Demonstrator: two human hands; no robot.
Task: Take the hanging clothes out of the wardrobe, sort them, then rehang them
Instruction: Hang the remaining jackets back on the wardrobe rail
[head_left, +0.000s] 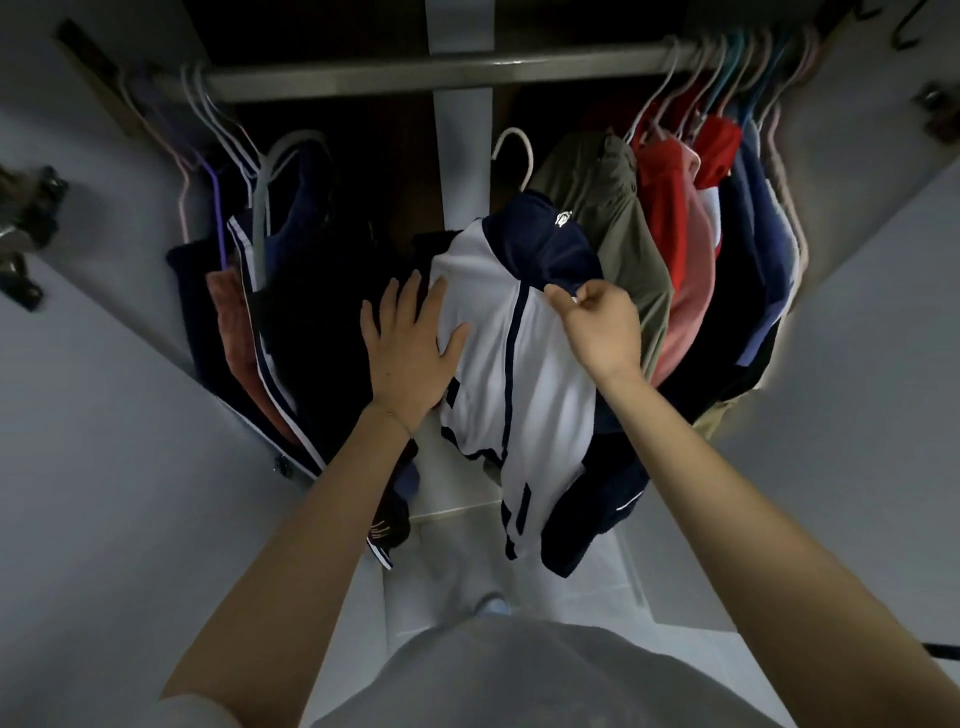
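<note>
White-and-navy jacket (511, 358) on a white hanger (514, 153) sits between two clothing groups below the wardrobe rail (415, 70). Left hand (410, 348) lies spread flat against its white panel; right hand (597, 325) pinches the navy shoulder edge.

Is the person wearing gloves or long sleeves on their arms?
No gloves: both the left hand and right hand are bare, and so are the forearms. A pale grey short sleeve edge shows on the left arm.
</note>
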